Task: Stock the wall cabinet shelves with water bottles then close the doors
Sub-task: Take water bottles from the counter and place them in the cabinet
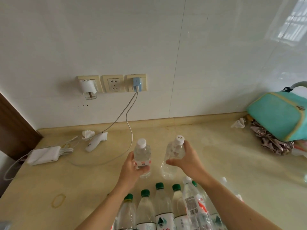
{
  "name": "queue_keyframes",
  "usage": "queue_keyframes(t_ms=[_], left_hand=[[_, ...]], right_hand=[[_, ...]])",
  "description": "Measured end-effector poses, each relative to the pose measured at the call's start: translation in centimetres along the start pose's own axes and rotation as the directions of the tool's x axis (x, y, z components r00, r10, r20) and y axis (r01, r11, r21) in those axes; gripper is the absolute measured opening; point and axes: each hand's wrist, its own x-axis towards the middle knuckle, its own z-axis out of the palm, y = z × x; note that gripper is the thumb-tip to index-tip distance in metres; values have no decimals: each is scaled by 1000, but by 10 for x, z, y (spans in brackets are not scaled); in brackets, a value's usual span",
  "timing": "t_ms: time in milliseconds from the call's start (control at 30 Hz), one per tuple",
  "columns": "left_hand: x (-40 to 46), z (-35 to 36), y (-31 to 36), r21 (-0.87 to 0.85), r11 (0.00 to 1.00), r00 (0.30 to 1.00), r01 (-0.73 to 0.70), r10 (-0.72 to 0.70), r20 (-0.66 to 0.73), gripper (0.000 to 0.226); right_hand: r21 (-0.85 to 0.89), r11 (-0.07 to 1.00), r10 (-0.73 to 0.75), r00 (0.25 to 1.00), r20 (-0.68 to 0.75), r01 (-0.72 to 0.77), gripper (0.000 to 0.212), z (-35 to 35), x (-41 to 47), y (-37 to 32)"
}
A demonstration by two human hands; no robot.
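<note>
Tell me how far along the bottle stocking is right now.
Done: nothing visibly; no cabinet or shelf is in view. In hand: the left hand grips a small clear bottle with a white cap and red label, and the right hand grips a clear unlabelled bottle with a white cap. Left: green-capped bottles stand on the beige counter, then closing the doors.

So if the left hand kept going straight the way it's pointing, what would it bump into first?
Probably the white charging cable looping over the counter, then the wall. The left hand, gripping a labelled water bottle, points up and away; depth is hard to judge.
</note>
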Motion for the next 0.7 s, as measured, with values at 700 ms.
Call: queue_keyframes(t_ms=[700], left_hand=[[-161, 46, 345, -210, 732, 761, -649, 620, -191, 61]], right_hand=[[252, 632, -595, 668, -447, 733, 75, -204, -138, -257]])
